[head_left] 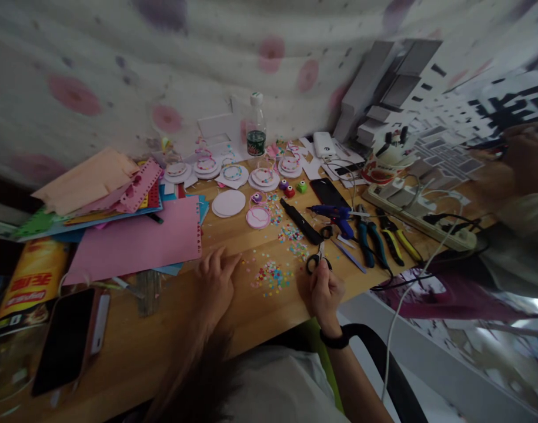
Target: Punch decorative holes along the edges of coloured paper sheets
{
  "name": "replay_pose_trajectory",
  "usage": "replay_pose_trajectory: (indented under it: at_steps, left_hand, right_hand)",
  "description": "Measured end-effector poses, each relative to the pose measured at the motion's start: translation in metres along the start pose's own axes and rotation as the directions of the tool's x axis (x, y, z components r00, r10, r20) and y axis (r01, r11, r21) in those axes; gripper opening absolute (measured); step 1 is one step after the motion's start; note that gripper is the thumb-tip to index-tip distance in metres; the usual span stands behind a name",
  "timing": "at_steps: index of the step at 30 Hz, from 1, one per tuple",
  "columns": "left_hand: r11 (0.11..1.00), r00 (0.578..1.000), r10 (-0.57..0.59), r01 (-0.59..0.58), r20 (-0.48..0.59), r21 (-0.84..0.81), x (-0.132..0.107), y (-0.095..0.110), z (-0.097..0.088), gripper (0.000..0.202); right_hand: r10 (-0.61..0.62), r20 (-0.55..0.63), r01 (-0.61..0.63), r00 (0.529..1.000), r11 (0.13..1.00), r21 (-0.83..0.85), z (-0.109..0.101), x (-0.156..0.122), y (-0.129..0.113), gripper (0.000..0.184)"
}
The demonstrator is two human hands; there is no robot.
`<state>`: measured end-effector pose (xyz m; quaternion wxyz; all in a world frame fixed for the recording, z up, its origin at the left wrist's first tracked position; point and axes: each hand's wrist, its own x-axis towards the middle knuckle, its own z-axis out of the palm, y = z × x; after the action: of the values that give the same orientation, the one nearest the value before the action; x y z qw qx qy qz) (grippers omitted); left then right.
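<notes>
My left hand (216,276) rests on the wooden table (233,317) with its fingers spread, the fingertips at the lower right corner of a pink paper sheet (136,241). My right hand (324,291) is curled closed near the table's front edge, just below black scissors (318,256); what it pinches, if anything, is too small to make out. Between the two hands lies a scatter of small coloured paper bits (273,275).
White round discs with bead rings (233,173) and a bottle (256,126) stand at the back. A blue glue gun (334,214), pliers (383,238), a power strip (427,220) with cables lie right. Paper stack (96,188) and a phone (66,341) sit left. Another person's arm (520,164) is far right.
</notes>
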<state>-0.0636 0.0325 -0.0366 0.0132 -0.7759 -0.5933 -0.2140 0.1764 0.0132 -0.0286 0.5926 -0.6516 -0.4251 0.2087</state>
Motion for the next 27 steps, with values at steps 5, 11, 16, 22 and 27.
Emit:
replay_pose_trajectory:
  at_steps: [5,11,16,22,27]
  left_hand:
    - [0.999,0.999,0.048,-0.048,-0.022,-0.001,-0.007,-0.001,-0.003,0.054]
    - [0.997,0.997,0.061,-0.063,-0.054,-0.038,-0.008,-0.001,-0.005,0.052]
    - [0.997,0.998,0.058,-0.060,-0.040,-0.040,-0.009,-0.001,-0.004,0.052]
    - [0.999,0.999,0.047,-0.047,-0.024,-0.023,-0.012,-0.003,-0.001,0.052]
    - [0.998,0.997,0.055,-0.056,-0.044,-0.021,-0.011,-0.002,-0.001,0.052]
  right_hand:
    - [-0.005,0.004,0.005,1.000,1.000,-0.004,0.000,0.000,0.002,0.071]
    - [-0.008,0.004,0.009,1.000,1.000,-0.025,0.000,0.000,-0.001,0.071]
    - [-0.003,-0.001,0.003,1.000,1.000,0.001,0.001,0.001,-0.001,0.071]
    - [0.003,0.009,-0.003,1.000,1.000,0.006,0.002,0.001,-0.001,0.072]
    - [0.001,0.000,-0.001,1.000,1.000,0.014,0.002,0.000,-0.003,0.071]
